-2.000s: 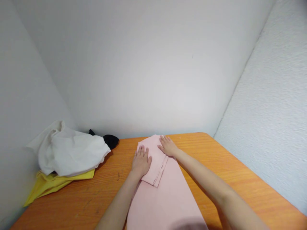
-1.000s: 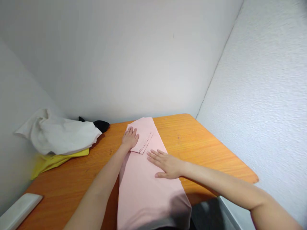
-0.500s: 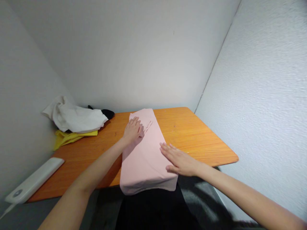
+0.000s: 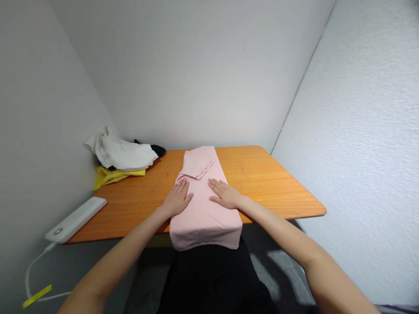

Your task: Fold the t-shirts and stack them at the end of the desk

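A pink garment (image 4: pixel 204 218), folded into a long strip with what looks like a sleeve laid across its upper part, lies on the wooden table (image 4: pixel 268 183). Its lower end hangs over the front edge. My left hand (image 4: pixel 177 197) rests flat along the garment's left edge, just below the folded sleeve, fingers stretched out. On the right side of the cloth, my right hand (image 4: pixel 225 194) also lies flat with its fingers extended and the thumb a little apart. Neither hand grips the fabric.
Piled at the table's back left are a white cloth (image 4: pixel 127 155), a yellow cloth (image 4: pixel 119 175) and a black item (image 4: pixel 159 150). A white device (image 4: pixel 77 220) with a cable sits at the left front edge. Walls enclose the back and both sides.
My left hand has moved down the garment toward me, uncovering the folded sleeve. My right hand has slid slightly up and inward. The camera view has shifted a little.
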`<move>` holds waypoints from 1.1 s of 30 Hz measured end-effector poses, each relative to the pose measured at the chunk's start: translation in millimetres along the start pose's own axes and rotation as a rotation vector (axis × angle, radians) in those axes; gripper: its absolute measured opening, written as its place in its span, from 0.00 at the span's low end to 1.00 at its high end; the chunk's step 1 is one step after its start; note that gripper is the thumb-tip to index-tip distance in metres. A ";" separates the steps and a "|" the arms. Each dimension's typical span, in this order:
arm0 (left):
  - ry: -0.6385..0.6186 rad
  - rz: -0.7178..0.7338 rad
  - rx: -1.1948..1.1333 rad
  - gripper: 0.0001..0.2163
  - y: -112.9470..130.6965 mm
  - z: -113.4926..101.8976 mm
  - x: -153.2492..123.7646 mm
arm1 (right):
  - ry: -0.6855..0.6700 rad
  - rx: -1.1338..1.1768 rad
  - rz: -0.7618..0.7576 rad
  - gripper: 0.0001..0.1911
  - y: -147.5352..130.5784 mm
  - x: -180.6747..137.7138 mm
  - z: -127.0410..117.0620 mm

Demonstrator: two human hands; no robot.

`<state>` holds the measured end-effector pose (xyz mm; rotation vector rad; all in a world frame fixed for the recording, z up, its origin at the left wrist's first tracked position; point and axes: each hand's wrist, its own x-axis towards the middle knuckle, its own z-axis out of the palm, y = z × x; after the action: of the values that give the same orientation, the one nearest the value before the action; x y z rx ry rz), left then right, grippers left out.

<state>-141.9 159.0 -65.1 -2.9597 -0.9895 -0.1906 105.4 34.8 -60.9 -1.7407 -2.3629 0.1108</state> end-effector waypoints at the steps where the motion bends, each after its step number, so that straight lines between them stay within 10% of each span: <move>1: 0.004 0.012 -0.004 0.32 -1.8 0.6 -0.3 | 0.004 -0.003 -0.003 0.40 1.7 -1.3 1.2; 9: 0.045 0.043 -0.038 0.30 1.6 -6.1 -1.6 | -0.025 0.011 -0.001 0.38 2.4 -3.0 -3.9; 18: -0.059 0.687 -0.017 0.30 6.7 -70.8 -107.2 | -0.057 0.041 -0.194 0.36 -24.5 -107.2 -34.4; 23: 0.071 0.665 0.188 0.36 -7.1 -48.6 -137.1 | -0.001 -0.143 -0.264 0.46 -26.8 -138.2 -26.6; 33: 0.378 0.631 0.368 0.26 -1.7 -21.0 -123.2 | 0.325 -0.476 -0.265 0.26 -38.0 -109.1 14.6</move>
<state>-242.8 85.5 -59.1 -2.5885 -0.0258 -0.4643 97.8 -79.6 -81.3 -1.4434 -2.4642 -0.7695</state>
